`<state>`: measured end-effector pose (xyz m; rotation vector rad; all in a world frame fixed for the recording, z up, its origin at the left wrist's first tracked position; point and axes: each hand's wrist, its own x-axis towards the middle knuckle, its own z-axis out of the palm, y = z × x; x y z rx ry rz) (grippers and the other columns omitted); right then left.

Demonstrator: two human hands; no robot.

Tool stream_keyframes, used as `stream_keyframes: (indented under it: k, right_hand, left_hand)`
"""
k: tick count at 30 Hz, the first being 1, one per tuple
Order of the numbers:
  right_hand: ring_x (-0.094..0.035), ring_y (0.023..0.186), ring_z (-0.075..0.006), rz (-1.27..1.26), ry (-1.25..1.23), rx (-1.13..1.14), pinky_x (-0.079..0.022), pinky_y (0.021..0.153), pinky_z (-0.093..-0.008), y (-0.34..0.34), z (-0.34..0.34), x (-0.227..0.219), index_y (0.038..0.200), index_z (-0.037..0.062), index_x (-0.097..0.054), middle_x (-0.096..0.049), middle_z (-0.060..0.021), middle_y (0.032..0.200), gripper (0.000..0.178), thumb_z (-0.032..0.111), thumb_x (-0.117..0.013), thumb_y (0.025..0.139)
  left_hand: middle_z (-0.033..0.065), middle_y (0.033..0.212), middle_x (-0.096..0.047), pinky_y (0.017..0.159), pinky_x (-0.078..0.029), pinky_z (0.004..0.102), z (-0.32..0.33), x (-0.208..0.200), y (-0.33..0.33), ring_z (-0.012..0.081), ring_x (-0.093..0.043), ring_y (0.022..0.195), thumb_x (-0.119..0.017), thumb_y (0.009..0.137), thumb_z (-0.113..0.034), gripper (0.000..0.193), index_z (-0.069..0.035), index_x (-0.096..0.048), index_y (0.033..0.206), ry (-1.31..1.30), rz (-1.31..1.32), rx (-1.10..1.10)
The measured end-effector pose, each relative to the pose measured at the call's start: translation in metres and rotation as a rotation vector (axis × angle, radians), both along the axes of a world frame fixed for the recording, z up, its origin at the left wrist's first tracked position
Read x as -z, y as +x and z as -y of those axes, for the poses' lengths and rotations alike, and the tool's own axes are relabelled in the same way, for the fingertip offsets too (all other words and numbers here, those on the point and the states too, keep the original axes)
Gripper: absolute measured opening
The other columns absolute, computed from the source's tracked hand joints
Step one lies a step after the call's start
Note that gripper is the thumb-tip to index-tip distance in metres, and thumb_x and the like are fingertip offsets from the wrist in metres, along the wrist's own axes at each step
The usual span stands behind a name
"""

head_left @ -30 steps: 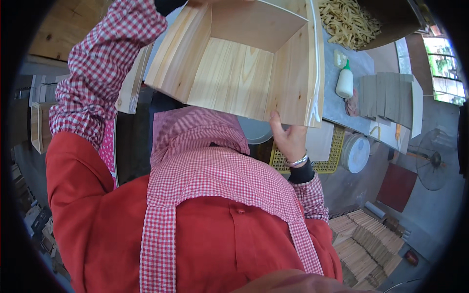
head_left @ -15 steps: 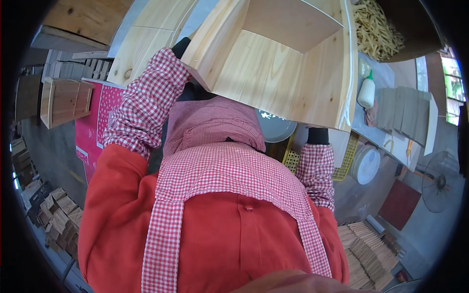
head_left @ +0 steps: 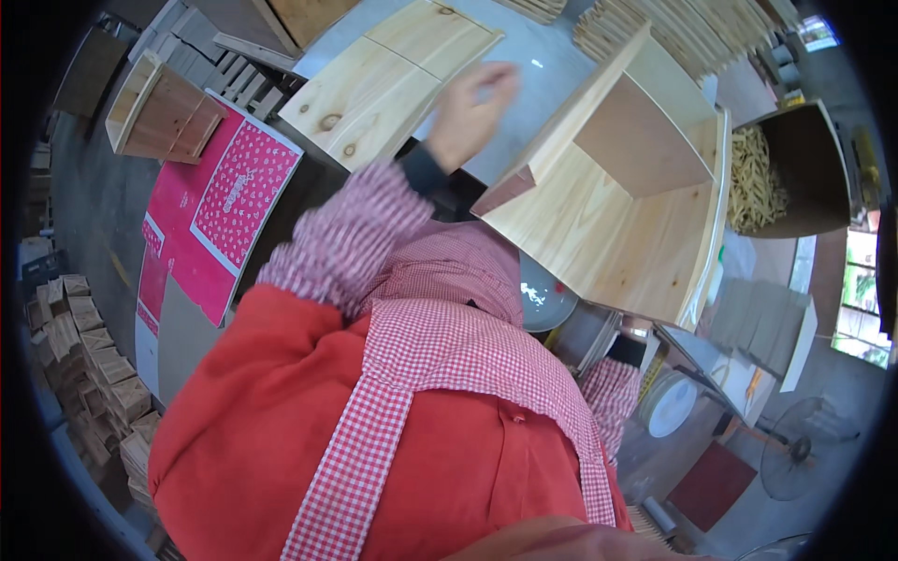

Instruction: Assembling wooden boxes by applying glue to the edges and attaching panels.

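An open-fronted wooden box [head_left: 599,220] of pale boards, with a brownish inner panel, stands tilted in front of me to the right. My left hand [head_left: 474,107] is off the box, raised between it and a flat wooden panel [head_left: 360,98]. It is blurred, with a gap between thumb and fingers and nothing seen in it. My right hand [head_left: 638,327] shows only a sliver below the box's near right corner. Its fingers are hidden, so I cannot tell its grip.
A carton [head_left: 804,178] of wooden strips stands at the right, by stacked grey boards [head_left: 760,323]. Thin wooden pieces [head_left: 645,37] lie at the back. Leftward, a wooden crate [head_left: 164,112] sits near pink printed card [head_left: 245,182]. A basin [head_left: 547,299] lies below the box; a fan [head_left: 803,449] stands lower right.
My left hand has let go of the box and moved right and away from me. The box sits farther right in view. My right hand shows lower, by its near corner.
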<state>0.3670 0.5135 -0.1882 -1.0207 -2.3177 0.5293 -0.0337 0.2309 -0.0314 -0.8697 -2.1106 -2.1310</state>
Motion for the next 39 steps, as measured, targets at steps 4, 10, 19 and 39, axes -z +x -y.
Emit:
stream_keyframes:
  k: [4, 10, 19, 39]
  right_hand:
    - [-0.057, 0.109, -0.0263, -0.421, -0.252, 0.185, -0.048, 0.087, -0.0342, -0.057, 0.060, -0.125, 0.124, -0.0018, -0.053, -0.061, -0.0142, 0.116, 0.043, 0.032, -0.045, 0.098]
    - [-0.063, 0.092, -0.0216, -0.661, -0.289, 0.274, -0.048, 0.082, -0.0299, -0.052, 0.058, -0.182, 0.120, -0.0062, -0.053, -0.064, -0.0142, 0.107, 0.043, 0.028, -0.038, 0.100]
    - [-0.063, 0.095, -0.0232, -0.646, 0.176, 0.052, -0.049, 0.082, -0.0333, -0.078, 0.136, -0.293, 0.119, -0.0086, -0.053, -0.062, -0.0191, 0.112, 0.039, 0.023, -0.042, 0.099]
    - [-0.055, 0.081, -0.0313, 0.316, 0.928, -0.313, -0.044, 0.065, -0.0389, -0.143, 0.189, -0.364, 0.112, 0.0070, -0.060, -0.051, -0.0112, 0.088, 0.042, 0.005, -0.066, 0.071]
  left_hand:
    - [0.0086, 0.096, -0.059, 0.078, -0.045, 0.0309, 0.139, 0.023, 0.010, 0.0220, -0.057, 0.087, -0.067, 0.083, -0.014, 0.026, -0.001, -0.056, 0.103, -0.129, 0.057, -0.812]
    - [0.0113, 0.107, -0.060, 0.093, -0.046, 0.0333, 0.185, 0.059, -0.003, 0.0264, -0.058, 0.102, -0.066, 0.085, -0.014, 0.040, 0.002, -0.050, 0.119, 0.883, 1.385, -0.062]
    - [0.0176, 0.124, -0.056, 0.096, -0.045, 0.0375, 0.172, -0.028, 0.044, 0.0283, -0.056, 0.113, -0.055, 0.084, 0.001, 0.044, 0.005, -0.047, 0.127, 0.664, 0.650, 0.042]
    - [-0.0001, 0.086, -0.059, 0.073, -0.041, 0.0281, -0.017, -0.158, 0.122, 0.0157, -0.053, 0.086, -0.057, 0.074, -0.020, 0.026, -0.004, -0.065, 0.094, -0.299, -1.278, -0.009]
